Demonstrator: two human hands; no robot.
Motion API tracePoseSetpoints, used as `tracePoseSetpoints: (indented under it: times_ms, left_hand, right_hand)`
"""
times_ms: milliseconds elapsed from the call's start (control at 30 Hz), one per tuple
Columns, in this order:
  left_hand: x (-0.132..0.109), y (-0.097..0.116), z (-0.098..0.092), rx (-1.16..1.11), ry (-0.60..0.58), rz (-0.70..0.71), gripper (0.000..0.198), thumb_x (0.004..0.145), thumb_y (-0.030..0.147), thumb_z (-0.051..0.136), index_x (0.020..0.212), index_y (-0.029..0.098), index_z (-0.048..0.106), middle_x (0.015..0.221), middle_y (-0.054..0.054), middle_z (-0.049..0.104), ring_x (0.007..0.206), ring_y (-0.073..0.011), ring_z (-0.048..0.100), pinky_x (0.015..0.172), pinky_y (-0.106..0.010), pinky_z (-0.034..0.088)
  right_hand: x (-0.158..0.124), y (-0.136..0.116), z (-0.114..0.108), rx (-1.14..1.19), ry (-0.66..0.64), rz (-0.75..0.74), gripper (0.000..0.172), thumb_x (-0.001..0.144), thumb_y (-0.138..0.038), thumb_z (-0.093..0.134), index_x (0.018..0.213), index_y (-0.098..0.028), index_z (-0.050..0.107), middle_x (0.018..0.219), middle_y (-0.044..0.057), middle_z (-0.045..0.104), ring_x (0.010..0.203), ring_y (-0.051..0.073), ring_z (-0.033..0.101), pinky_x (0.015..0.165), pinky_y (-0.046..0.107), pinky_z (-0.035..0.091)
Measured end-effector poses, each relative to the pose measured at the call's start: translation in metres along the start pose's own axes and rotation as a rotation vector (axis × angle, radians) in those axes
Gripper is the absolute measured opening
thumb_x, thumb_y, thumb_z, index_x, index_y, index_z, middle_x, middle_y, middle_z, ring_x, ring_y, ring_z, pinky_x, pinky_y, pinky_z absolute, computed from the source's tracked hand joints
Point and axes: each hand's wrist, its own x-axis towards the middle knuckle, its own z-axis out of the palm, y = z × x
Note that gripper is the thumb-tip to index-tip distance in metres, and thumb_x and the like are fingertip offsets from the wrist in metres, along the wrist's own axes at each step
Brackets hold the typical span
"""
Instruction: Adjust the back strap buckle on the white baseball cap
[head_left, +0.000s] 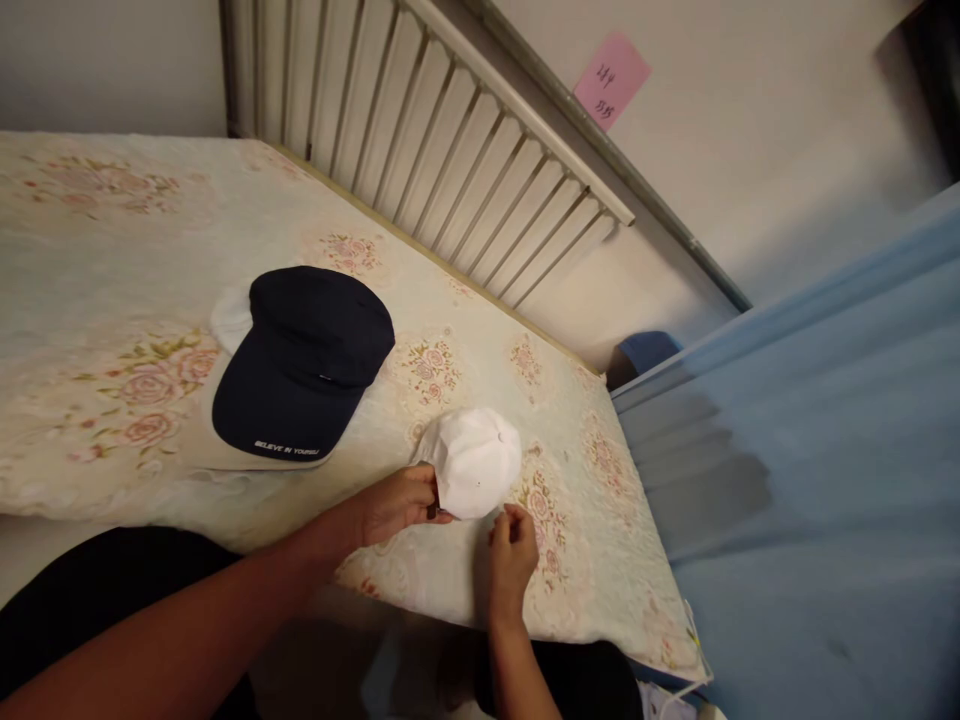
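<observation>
A white cap (480, 462) lies crown up over the flowered bedding, in front of me. My left hand (405, 503) is closed on the cap's near left edge, with the fingertips partly hidden behind the fabric. Just below the cap's right side is my right hand (515, 545), its fingers curled together; whether anything small is in them I cannot make out. To the left rests a navy cap (319, 335) with white lettering, "BELIEVE IN YOURSELF", along its brim. A pale cap (232, 318) shows partly from under it.
Flowered bedding (465, 370) covers the bed. A metal bed rail (450, 130) runs along the far side by the wall, where a pink note (613, 80) is stuck. A blue curtain (825, 480) hangs at the right. A blue item (649, 348) sits at the far corner.
</observation>
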Motion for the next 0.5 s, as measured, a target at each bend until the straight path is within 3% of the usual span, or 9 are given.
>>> tracePoseSetpoints:
  times_ms: [67, 133, 267, 500]
  left_hand:
    - [0.000, -0.001, 0.003, 0.021, 0.032, -0.025, 0.022, 0.068, 0.015, 0.067, 0.089, 0.017, 0.065, 0.093, -0.005, 0.068, 0.093, -0.0185, 0.060, 0.086, -0.032, 0.045]
    - [-0.001, -0.002, 0.005, 0.044, 0.048, -0.046, 0.022, 0.067, 0.015, 0.067, 0.088, 0.017, 0.065, 0.090, -0.004, 0.068, 0.091, -0.0180, 0.060, 0.084, -0.031, 0.045]
    - [-0.003, -0.006, 0.006, 0.122, 0.015, -0.074, 0.023, 0.068, 0.017, 0.061, 0.090, 0.017, 0.066, 0.089, -0.004, 0.069, 0.091, -0.0192, 0.060, 0.086, -0.032, 0.044]
    - [-0.006, -0.014, 0.003, 0.297, 0.011, -0.064, 0.037, 0.065, 0.009, 0.048, 0.097, 0.014, 0.065, 0.083, -0.003, 0.070, 0.090, -0.0213, 0.060, 0.085, -0.035, 0.044]
  right_hand:
    - [-0.025, -0.002, 0.001, -0.076, -0.084, -0.112, 0.011, 0.077, -0.030, 0.059, 0.083, -0.023, 0.066, 0.076, 0.001, 0.065, 0.072, 0.018, 0.056, 0.074, 0.030, 0.043]
    - [-0.042, -0.004, 0.005, -0.104, -0.254, -0.218, 0.014, 0.081, -0.029, 0.054, 0.084, -0.024, 0.068, 0.080, 0.004, 0.065, 0.078, 0.019, 0.057, 0.077, 0.031, 0.044]
    - [-0.054, -0.004, 0.014, -0.093, -0.499, -0.362, 0.030, 0.086, -0.025, 0.048, 0.109, -0.028, 0.066, 0.099, 0.007, 0.068, 0.092, 0.021, 0.059, 0.085, 0.035, 0.044]
    - [-0.048, 0.012, 0.032, -0.342, -0.555, -0.550, 0.043, 0.088, -0.021, 0.042, 0.128, -0.028, 0.055, 0.092, 0.010, 0.066, 0.082, 0.022, 0.059, 0.077, 0.035, 0.046]
